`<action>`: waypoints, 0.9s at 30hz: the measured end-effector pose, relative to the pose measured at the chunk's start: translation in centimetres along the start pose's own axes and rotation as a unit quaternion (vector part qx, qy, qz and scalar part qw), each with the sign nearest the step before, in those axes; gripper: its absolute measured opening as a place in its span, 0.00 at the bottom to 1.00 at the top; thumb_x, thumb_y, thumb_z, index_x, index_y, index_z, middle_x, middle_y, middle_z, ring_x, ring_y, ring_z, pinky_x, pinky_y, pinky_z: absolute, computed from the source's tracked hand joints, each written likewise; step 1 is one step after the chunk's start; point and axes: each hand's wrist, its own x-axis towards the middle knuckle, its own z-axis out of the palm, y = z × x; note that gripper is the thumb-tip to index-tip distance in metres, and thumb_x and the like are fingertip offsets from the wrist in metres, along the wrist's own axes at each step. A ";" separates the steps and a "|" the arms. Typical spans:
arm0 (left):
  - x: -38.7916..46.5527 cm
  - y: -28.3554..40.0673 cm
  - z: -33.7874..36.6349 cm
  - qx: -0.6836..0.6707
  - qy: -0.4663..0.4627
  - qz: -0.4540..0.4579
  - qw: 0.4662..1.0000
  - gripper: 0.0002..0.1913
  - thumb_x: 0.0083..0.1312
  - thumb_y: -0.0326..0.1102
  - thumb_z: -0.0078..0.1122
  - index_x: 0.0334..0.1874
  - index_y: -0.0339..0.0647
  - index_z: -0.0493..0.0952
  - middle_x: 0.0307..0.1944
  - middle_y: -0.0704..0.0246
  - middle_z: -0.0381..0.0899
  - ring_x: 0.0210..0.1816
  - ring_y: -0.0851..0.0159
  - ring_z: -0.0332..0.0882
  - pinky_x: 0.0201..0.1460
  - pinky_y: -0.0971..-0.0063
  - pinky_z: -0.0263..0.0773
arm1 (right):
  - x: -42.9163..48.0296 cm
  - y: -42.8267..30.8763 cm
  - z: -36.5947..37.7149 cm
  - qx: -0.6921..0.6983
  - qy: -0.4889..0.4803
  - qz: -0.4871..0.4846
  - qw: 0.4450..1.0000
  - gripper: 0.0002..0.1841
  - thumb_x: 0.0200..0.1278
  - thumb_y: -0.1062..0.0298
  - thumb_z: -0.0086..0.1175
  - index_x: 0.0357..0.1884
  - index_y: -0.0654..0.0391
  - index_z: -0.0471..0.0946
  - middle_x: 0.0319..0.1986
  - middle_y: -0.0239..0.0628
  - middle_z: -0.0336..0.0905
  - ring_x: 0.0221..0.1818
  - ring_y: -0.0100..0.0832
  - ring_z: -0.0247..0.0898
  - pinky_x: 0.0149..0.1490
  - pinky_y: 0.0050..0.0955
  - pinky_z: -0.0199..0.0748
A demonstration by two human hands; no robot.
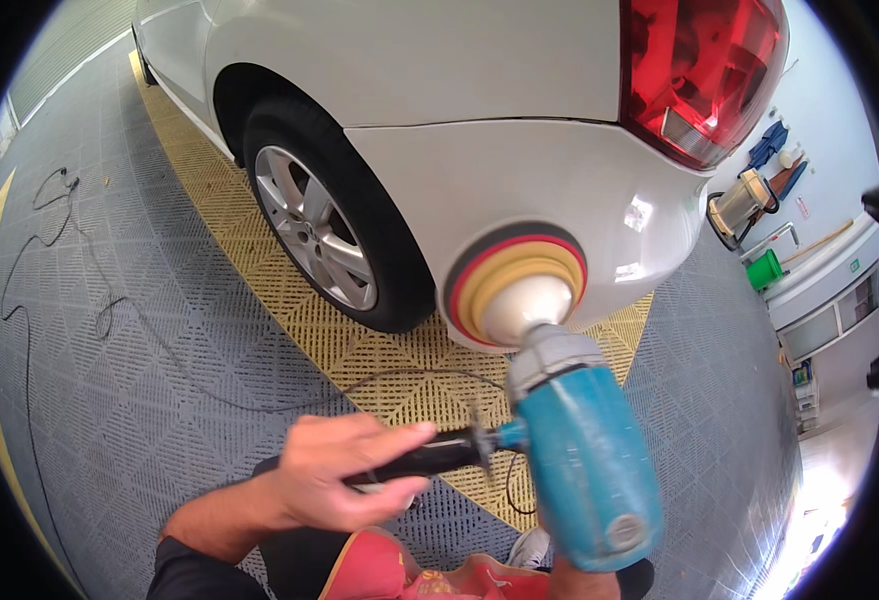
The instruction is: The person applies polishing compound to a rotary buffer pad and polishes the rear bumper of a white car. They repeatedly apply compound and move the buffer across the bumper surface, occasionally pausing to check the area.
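My left hand [353, 469] is wrapped around the black side handle [439, 454] of a teal power polisher [593, 465]. The polisher's round foam pad [518, 289], yellow with red and dark rings, lies against the white car's rear bumper [597, 187], behind the wheel and below the red tail light [702, 75]. Of my right arm, only the wrist [582, 581] shows, at the bottom beneath the tool's body; the polisher hides that hand and its grip.
A black power cord [259, 409] trails over the grey and yellow grid floor [131, 390]. The rear wheel [315, 225] stands left of the pad. Along the right wall are a vacuum cleaner [739, 206] and a green bucket [764, 270].
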 end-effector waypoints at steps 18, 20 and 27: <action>-8.2 -10.1 7.9 -0.110 0.026 -0.077 0.991 0.25 0.59 0.41 0.76 0.53 0.28 0.87 0.29 0.58 0.85 0.27 0.59 0.83 0.33 0.69 0.77 | 1.4 -0.1 2.0 -0.080 0.045 -0.120 0.989 0.24 0.58 0.68 0.66 0.56 0.69 0.80 0.33 0.46 0.77 0.28 0.43 0.80 0.31 0.37 0.79; -8.0 -9.9 9.6 -0.062 0.018 -0.029 0.997 0.25 0.59 0.41 0.76 0.54 0.29 0.86 0.27 0.58 0.84 0.24 0.56 0.83 0.28 0.68 0.77 | 0.7 2.7 2.9 -0.055 0.088 -0.149 0.983 0.19 0.58 0.71 0.66 0.52 0.67 0.83 0.36 0.46 0.80 0.27 0.41 0.80 0.29 0.36 0.77; -4.4 -5.2 13.7 -0.011 -0.004 -0.016 1.000 0.29 0.59 0.39 0.82 0.60 0.32 0.85 0.28 0.62 0.84 0.20 0.64 0.79 0.22 0.72 0.74 | 0.6 9.4 0.0 -0.098 0.167 -0.095 0.977 0.14 0.58 0.71 0.69 0.46 0.62 0.85 0.38 0.43 0.85 0.31 0.35 0.84 0.34 0.33 0.80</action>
